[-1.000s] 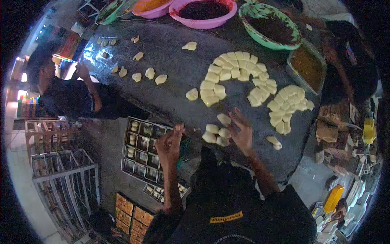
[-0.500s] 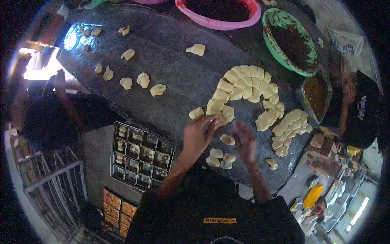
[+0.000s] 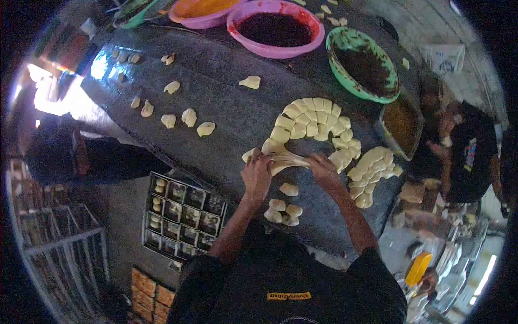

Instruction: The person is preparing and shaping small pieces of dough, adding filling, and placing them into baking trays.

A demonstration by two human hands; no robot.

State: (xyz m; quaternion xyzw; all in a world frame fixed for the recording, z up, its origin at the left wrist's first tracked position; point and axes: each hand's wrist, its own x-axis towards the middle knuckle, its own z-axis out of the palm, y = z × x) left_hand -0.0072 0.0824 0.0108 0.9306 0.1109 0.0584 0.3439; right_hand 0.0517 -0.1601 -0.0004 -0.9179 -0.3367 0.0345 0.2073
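Note:
My left hand point(image 3: 258, 174) grips a piece of pale dough point(image 3: 287, 157) at the near end of a curved cluster of cut dough point(image 3: 318, 120). My right hand point(image 3: 325, 171) pinches the other side, and the dough is stretched between the two hands, its left part still touching the cluster. Just below lie a single dough lump point(image 3: 288, 189) and a group of small rounded lumps point(image 3: 275, 215), all on the dark worktable point(image 3: 216, 108). A second cluster point(image 3: 372, 173) sits to the right of my right hand.
Pink point(image 3: 275, 29) and green point(image 3: 362, 65) bowls of fillings and a tray point(image 3: 399, 124) line the far side. Scattered dough pieces lie left. A gridded tray of tins point(image 3: 183, 216) is at lower left, beside a metal rack point(image 3: 59, 243). People point(image 3: 469, 151) stand at both sides.
Both hands have moved up to the cut cluster and closed on dough, the left rightward, the right following. The dough between them is now drawn out sideways.

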